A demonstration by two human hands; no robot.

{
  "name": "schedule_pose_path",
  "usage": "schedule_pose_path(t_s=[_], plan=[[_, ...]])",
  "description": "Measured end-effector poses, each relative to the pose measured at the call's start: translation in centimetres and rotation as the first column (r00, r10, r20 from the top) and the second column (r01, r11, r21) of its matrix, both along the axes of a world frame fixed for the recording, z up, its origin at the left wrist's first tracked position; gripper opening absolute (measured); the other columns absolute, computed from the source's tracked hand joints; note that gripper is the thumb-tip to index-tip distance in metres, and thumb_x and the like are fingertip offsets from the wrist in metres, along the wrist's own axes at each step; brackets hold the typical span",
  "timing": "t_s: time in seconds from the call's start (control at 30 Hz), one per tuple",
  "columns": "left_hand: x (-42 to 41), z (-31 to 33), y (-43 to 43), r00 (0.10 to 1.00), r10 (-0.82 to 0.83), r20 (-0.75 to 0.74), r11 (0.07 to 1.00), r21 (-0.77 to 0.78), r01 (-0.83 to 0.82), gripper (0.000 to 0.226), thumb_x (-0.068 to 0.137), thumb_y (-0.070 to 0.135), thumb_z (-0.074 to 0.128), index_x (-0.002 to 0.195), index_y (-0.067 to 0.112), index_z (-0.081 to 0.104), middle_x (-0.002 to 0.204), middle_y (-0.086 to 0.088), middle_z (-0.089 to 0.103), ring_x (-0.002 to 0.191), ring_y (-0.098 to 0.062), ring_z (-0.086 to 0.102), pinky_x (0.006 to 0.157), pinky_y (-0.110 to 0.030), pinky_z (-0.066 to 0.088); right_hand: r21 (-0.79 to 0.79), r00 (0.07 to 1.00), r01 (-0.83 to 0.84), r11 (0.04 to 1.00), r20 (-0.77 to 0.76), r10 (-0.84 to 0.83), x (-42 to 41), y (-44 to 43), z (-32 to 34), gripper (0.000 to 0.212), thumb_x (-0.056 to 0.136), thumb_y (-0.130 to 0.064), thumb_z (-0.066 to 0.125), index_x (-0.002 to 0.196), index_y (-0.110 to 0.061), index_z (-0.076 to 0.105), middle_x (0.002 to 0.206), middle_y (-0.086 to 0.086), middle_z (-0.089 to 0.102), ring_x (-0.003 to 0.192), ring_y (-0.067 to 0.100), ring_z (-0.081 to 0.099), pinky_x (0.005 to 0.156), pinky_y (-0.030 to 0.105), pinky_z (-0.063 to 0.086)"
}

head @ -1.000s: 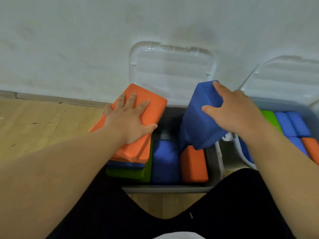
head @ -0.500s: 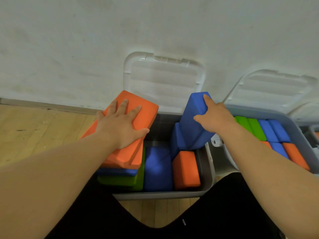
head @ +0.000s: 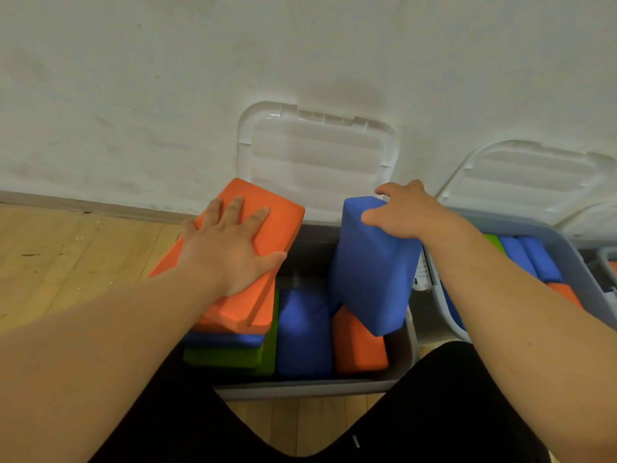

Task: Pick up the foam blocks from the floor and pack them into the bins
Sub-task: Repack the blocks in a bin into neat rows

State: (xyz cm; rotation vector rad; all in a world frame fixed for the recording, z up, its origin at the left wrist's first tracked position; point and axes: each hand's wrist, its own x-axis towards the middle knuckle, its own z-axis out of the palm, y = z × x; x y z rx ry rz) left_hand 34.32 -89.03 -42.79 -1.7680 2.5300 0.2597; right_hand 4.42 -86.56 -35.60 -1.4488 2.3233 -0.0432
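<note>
- Right hand (head: 404,212), centre right of the frame: it grips the top end of the tilted blue block (head: 370,275). The fingers are hooked over the far edge and the thumb lies along the near upper edge.
- Left hand (head: 230,252), centre left: it lies flat with fingers straight and spread, palm pressing down on the top orange block (head: 283,222). The fingers enclose nothing.
- Tilted blue block: it stands on end and leans. Its upper end is above the rim and its lower end is inside the grey bin (head: 300,390), over the lower orange block (head: 359,345). Whether the two touch cannot be told.
- Top orange block: it is slanted, its far end raised toward the upper left over the bin's left side. Its near end rests on a stack made of a flat blue block (head: 223,339) over a green block (head: 227,357).
- Middle blue block (head: 303,335): it sits in the bin between the stack and the lower orange block.
- Grey bin: it stands at the centre of the frame on the wooden floor (head: 66,255), against the white wall (head: 167,78). Its clear lid (head: 317,155) stands open against that wall.
- Second bin (head: 567,248), right edge of the frame: it holds green, blue and orange blocks side by side. Its lid (head: 527,175) also leans on the wall.
- Black trousers (head: 434,412): they fill the lower edge, just in front of the grey bin.
</note>
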Motion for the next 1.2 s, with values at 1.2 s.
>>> schedule_pose_path(t_s=[1.2], plan=[[-0.6,15.1,1.1,0.869,-0.097,-0.484,0.995,-0.078,0.067,0.087,0.082,0.081,0.043,0.157,0.054,0.010,0.166,0.010,0.011,0.151,-0.018,0.022,0.118,-0.039,0.029,-0.688,0.741,0.386,0.615,0.628,0.237,6.7,-1.2,8.0,0.044,0.097,-0.041,0.061,0.140,-0.038,0.059,0.143,-0.019,0.057,0.131,0.000,0.052,0.115,0.032,0.041]])
